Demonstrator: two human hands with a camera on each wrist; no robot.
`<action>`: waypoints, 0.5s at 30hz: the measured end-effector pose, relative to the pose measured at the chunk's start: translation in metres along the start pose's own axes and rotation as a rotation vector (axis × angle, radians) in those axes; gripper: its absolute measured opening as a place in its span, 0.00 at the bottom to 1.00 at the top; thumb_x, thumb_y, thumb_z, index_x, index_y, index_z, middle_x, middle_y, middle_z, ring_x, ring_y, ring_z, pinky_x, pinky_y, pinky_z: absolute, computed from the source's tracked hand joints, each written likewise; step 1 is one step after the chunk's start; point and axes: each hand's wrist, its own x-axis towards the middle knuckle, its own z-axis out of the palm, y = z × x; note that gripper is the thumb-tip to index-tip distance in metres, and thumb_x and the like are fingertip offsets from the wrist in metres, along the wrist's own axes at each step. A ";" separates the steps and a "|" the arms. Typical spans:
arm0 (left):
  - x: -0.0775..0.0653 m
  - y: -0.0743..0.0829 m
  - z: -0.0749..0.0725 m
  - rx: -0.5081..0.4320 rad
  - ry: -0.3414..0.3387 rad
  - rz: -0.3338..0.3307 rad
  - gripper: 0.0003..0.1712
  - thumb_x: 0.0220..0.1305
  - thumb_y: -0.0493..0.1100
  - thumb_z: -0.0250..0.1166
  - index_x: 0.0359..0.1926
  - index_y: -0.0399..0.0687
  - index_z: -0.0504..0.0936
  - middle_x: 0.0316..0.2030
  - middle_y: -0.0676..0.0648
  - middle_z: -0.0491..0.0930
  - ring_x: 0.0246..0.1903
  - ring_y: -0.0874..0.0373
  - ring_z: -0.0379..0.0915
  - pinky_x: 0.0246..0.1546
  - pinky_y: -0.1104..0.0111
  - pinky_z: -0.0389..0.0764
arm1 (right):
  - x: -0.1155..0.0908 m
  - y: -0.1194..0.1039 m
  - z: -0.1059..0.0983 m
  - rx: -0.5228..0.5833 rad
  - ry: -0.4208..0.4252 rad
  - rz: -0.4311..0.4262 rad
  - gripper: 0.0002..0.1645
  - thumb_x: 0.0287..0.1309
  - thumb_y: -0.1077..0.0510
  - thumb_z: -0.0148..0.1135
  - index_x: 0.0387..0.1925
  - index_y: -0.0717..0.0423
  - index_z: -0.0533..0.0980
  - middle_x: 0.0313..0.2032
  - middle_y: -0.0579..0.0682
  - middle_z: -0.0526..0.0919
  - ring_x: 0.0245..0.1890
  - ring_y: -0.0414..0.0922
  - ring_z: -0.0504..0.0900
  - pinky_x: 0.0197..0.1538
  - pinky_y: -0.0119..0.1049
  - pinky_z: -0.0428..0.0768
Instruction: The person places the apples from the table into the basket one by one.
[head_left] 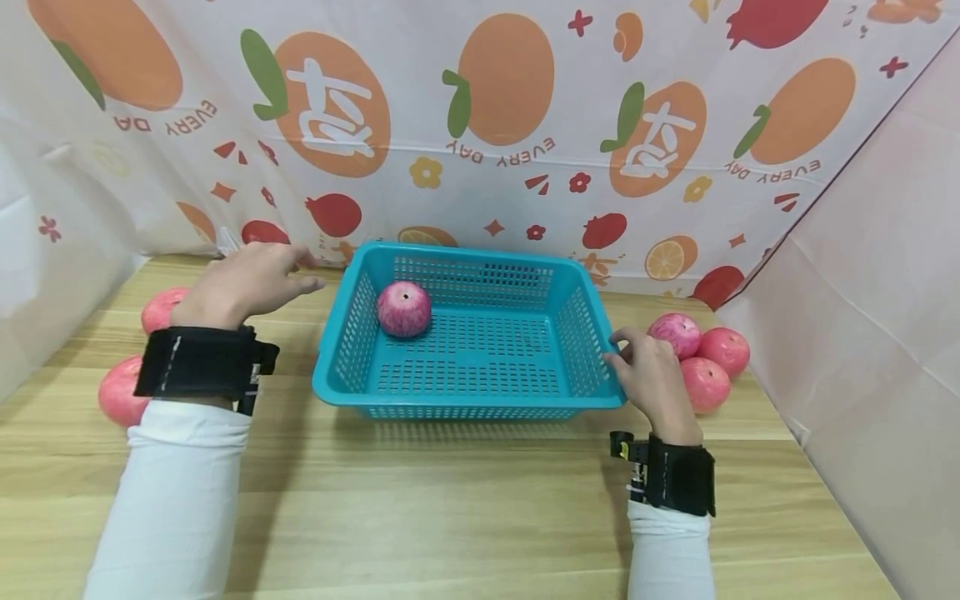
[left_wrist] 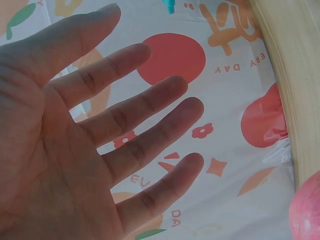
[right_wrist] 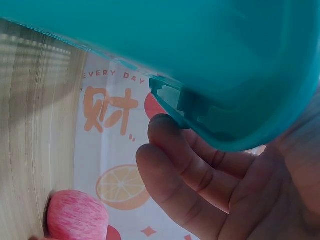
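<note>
A turquoise perforated plastic basket sits mid-table, with a purple-red apple inside at its left. My right hand grips the basket's right end; the right wrist view shows the fingers curled up under its rim. To the left of the basket, my left hand hovers in the air, holding nothing. Its palm and spread, nearly straight fingers show in the left wrist view. Close by that wrist are two pink apples, a nearer one and a farther one, both partly hidden by the arm.
Right of the right hand, several apples cluster together: pink ones and a purple-red one. A white fruit-print cloth hangs behind the wooden table. Plain white sheeting rises along the right side.
</note>
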 end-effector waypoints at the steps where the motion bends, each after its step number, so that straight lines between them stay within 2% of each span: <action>1: 0.000 0.000 0.000 0.001 -0.002 -0.001 0.28 0.59 0.53 0.58 0.52 0.37 0.71 0.44 0.32 0.74 0.39 0.41 0.68 0.34 0.42 0.75 | 0.000 0.000 0.000 -0.001 0.000 0.000 0.17 0.55 0.60 0.60 0.45 0.65 0.73 0.31 0.63 0.80 0.26 0.51 0.79 0.30 0.48 0.82; 4: -0.002 -0.002 0.001 -0.002 -0.016 -0.007 0.27 0.59 0.53 0.57 0.53 0.37 0.71 0.46 0.31 0.73 0.41 0.39 0.67 0.35 0.41 0.73 | 0.000 0.000 0.000 0.000 -0.003 0.001 0.17 0.55 0.60 0.60 0.46 0.65 0.73 0.32 0.63 0.80 0.26 0.51 0.79 0.30 0.48 0.82; 10: -0.005 -0.007 0.004 0.006 -0.017 0.012 0.26 0.57 0.49 0.60 0.51 0.35 0.72 0.44 0.29 0.73 0.41 0.38 0.67 0.36 0.44 0.74 | 0.000 -0.001 0.000 0.003 -0.005 0.000 0.18 0.55 0.60 0.60 0.46 0.65 0.73 0.32 0.63 0.80 0.26 0.51 0.79 0.31 0.48 0.82; 15: -0.009 -0.012 0.006 0.024 -0.028 -0.002 0.26 0.55 0.49 0.62 0.50 0.35 0.72 0.44 0.28 0.73 0.42 0.37 0.67 0.36 0.43 0.74 | -0.001 -0.001 0.000 0.005 -0.003 0.002 0.18 0.55 0.60 0.60 0.46 0.65 0.73 0.33 0.63 0.80 0.26 0.51 0.79 0.31 0.48 0.82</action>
